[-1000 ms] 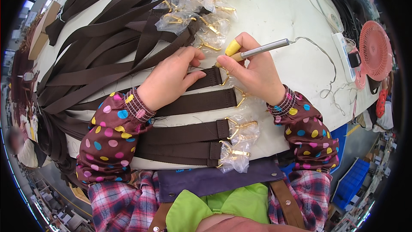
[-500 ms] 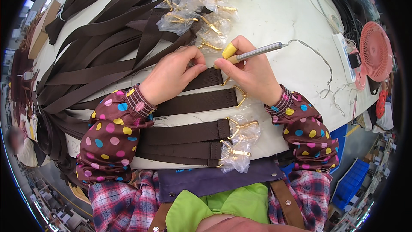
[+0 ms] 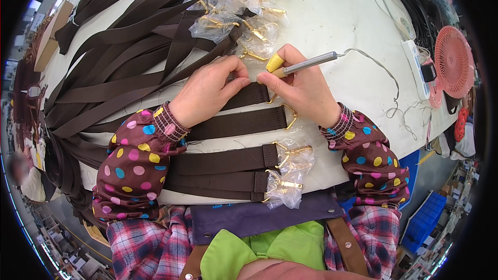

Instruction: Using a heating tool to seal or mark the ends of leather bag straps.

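Note:
A brown webbing strap (image 3: 252, 95) lies under my left hand (image 3: 212, 87), whose thumb and index finger are pinched together at the strap's upper edge near its stitched end. A gold metal buckle (image 3: 272, 98) is fixed to that end. Closed around a corded pen-shaped tool (image 3: 312, 62) with a grey metal barrel is my right hand (image 3: 303, 88); a yellow wrap (image 3: 275, 62) covers one of its fingers. The tool's tip is largely hidden by my fingers, close to the strap's corner. Just nearer lies another brown strap (image 3: 238, 124) with a gold buckle (image 3: 292, 116).
Nearer me, straps end in plastic-wrapped gold hardware (image 3: 285, 189). More brown straps (image 3: 104, 91) spread left, with wrapped buckles (image 3: 236, 2) at the far side. On the right are a pink fan (image 3: 454, 62), a white power strip (image 3: 416, 70) and the tool's cord (image 3: 394, 80).
The rear end of the pen-shaped tool has shifted slightly left as my right fingers moved a little. My left hand and the straps stay in place.

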`<state>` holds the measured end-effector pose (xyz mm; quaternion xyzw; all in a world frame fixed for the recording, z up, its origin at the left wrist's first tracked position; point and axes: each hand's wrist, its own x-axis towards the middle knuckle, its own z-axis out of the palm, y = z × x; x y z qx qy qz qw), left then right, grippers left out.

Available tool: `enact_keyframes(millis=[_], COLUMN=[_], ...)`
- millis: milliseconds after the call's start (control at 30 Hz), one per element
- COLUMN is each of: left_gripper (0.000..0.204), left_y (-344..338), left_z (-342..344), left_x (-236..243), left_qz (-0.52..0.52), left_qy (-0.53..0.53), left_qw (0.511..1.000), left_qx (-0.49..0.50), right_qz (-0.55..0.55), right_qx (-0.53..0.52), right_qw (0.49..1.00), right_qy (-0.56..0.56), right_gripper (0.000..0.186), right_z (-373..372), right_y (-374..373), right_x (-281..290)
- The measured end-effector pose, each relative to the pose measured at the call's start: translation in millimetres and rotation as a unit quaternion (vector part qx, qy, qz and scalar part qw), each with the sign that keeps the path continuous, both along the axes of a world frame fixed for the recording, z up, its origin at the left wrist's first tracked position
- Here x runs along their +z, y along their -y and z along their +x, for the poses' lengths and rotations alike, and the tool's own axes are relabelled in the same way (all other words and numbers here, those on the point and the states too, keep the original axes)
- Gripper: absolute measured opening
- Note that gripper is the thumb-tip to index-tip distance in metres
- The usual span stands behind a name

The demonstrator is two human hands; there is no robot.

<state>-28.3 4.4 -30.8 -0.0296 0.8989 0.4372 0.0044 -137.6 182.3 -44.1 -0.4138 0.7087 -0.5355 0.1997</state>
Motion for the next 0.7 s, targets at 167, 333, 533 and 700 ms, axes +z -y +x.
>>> enact_keyframes(millis=[167, 333, 533, 700], left_gripper=[0.014, 0.021, 0.031, 0.026], left_y=[1, -1, -14, -10], left_z=[1, 1, 2, -2], left_x=[0, 1, 2, -8], left_qz=[-0.001, 0.012, -0.117, -0.096], left_qy=[-0.005, 0.025, -0.034, -0.008], left_qw=[1.0, 0.999, 0.992, 0.995], left_qx=[-0.003, 0.029, 0.003, 0.012], right_qz=[0.001, -0.016, -0.003, -0.002], right_qx=[0.002, 0.003, 0.004, 0.031], right_qw=[1.0, 1.0, 0.973, 0.972], right_qy=[-0.002, 0.001, -0.229, -0.234], right_gripper=[0.03, 0.025, 0.024, 0.028], right_z=[0, -1, -15, -14], right_y=[0, -6, -30, -28], right_x=[1, 4, 2, 0])
